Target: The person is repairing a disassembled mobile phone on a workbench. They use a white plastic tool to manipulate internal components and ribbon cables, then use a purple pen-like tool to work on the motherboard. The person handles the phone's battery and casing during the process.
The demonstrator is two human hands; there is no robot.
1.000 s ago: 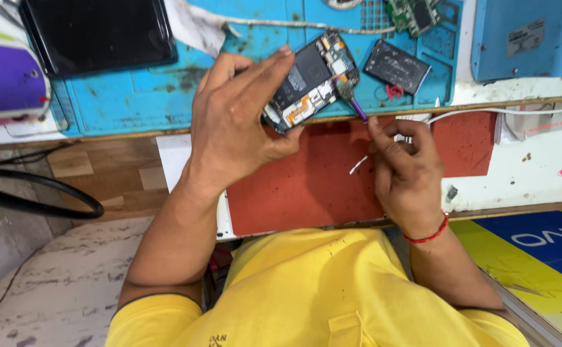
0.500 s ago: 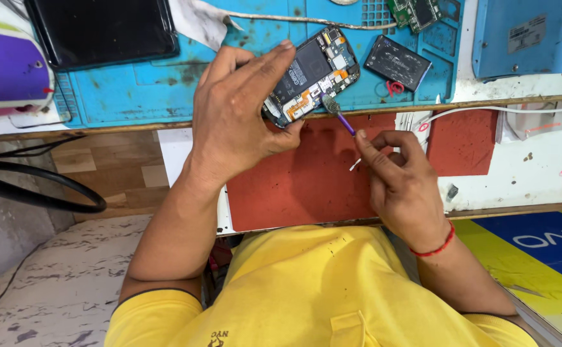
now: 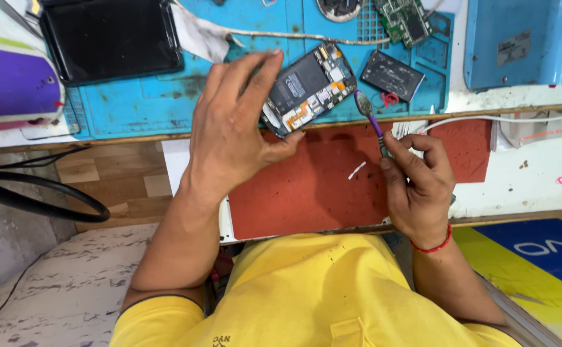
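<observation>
Cluttered surface [image 3: 525,186], white at the near right edge, carries a blue mat [image 3: 152,103] at the back and a red mat [image 3: 313,193] nearer the person.

Left hand [image 3: 236,135]: raised over the join of the two mats, fingers and thumb clamped on the edges of a phone [image 3: 310,90]. Phone has its back off, board and orange flex parts exposed, tilted with its lower end toward the thumb. It is held clear of the mats.

Right hand [image 3: 416,186]: over the right part of the red mat, fingers pinched shut on a purple brush [image 3: 372,119]. Brush head points up and left, near the right edge of the phone but apart from it.

Hands well apart, each with its own object.

Other items: dark battery [image 3: 392,75] flat on the blue mat, just right of the phone. Green circuit board [image 3: 404,19] at the top edge. Black tablet [image 3: 110,38] at top left, purple case [image 3: 11,87] beside it. White cable [image 3: 506,119] runs along the right. Small white scrap [image 3: 356,169] on the red mat between the hands. Red thread on the right wrist. Yellow shirt [image 3: 313,295] fills the foreground.
</observation>
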